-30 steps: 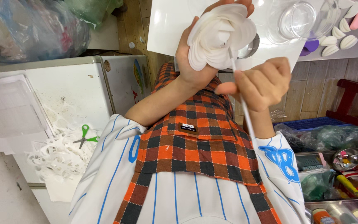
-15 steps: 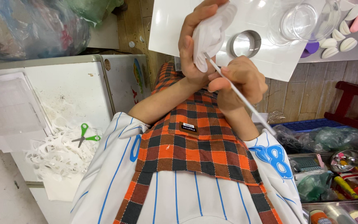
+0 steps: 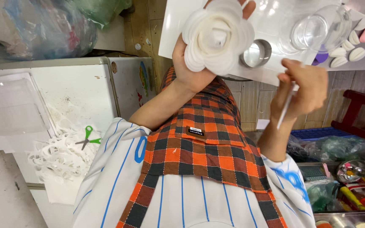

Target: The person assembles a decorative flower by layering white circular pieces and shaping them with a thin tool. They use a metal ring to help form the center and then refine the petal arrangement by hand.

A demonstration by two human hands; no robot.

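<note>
Left hand (image 3: 191, 67) cradling a white layered foam flower (image 3: 217, 37), right hand (image 3: 305, 86) pinching a thin white stick (image 3: 284, 110), round metal cutter (image 3: 256, 53) on the white board (image 3: 174, 25), green-handled scissors (image 3: 87, 137) among paper scraps.

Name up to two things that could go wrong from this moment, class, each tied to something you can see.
1. The left hand holds the white layered flower only from behind; its loose round petals could slip or crush if that hold shifts.
2. The right hand carries a thin white stick close to the metal ring cutter and the clear glass bowl; a careless reach might knock either off the white board.
</note>
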